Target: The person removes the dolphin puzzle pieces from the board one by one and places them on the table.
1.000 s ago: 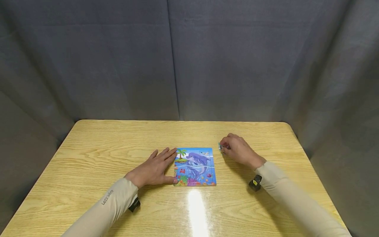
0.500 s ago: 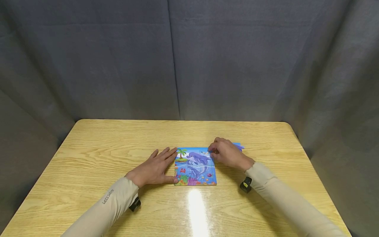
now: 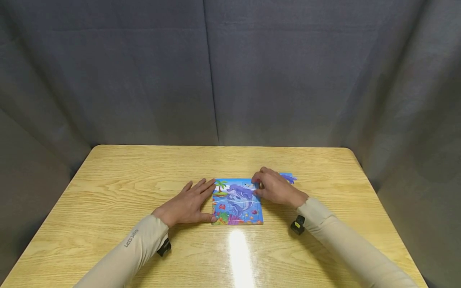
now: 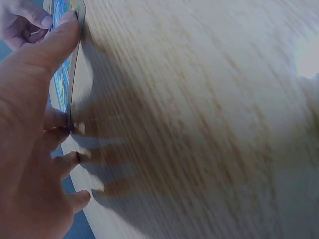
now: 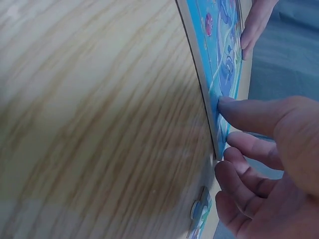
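Where right hand [image 3: 276,188] covers puzzle [image 3: 237,204] corner, loose piece [image 3: 289,178] partly hidden.

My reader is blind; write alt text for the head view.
A dolphin puzzle lies on a wooden table, a person's left hand at its left edge and right hand touching its upper right corner. A loose blue and purple piece lies just beyond the right hand; gray curtains hang behind.
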Demonstrator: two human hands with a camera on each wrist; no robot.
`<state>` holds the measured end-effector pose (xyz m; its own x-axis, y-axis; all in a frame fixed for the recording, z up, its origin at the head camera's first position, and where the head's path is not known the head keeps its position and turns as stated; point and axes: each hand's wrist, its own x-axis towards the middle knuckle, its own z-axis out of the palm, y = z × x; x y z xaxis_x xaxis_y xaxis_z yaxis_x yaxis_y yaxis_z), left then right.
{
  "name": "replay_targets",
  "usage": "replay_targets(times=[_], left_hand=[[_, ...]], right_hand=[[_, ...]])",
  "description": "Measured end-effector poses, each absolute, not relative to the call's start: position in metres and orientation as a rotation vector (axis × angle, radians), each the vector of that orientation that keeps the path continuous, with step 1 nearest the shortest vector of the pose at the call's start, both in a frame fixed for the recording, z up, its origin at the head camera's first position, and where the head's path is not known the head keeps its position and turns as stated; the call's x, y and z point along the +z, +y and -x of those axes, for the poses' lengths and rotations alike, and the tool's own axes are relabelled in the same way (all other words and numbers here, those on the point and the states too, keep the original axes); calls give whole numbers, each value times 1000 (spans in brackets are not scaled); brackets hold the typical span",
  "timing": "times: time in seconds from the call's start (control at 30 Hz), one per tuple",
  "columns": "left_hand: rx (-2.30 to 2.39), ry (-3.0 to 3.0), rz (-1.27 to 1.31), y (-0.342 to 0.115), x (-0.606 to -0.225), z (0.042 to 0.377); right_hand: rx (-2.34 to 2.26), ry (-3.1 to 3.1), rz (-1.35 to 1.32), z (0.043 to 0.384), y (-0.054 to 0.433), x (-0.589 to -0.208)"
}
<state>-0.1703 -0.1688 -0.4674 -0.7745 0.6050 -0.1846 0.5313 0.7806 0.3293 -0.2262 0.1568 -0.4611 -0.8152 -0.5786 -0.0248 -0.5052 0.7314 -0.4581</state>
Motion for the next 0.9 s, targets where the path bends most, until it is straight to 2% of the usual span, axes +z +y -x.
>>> replay_targets(times=[0.6,0.9], left_hand=[[374,2700,-860,-168,-468,170],[380,2702,-872,-169,-469,170]], right_hand=[[-831,2720,827,229,158,-460],[-1039,2599,718,231,163,-456]])
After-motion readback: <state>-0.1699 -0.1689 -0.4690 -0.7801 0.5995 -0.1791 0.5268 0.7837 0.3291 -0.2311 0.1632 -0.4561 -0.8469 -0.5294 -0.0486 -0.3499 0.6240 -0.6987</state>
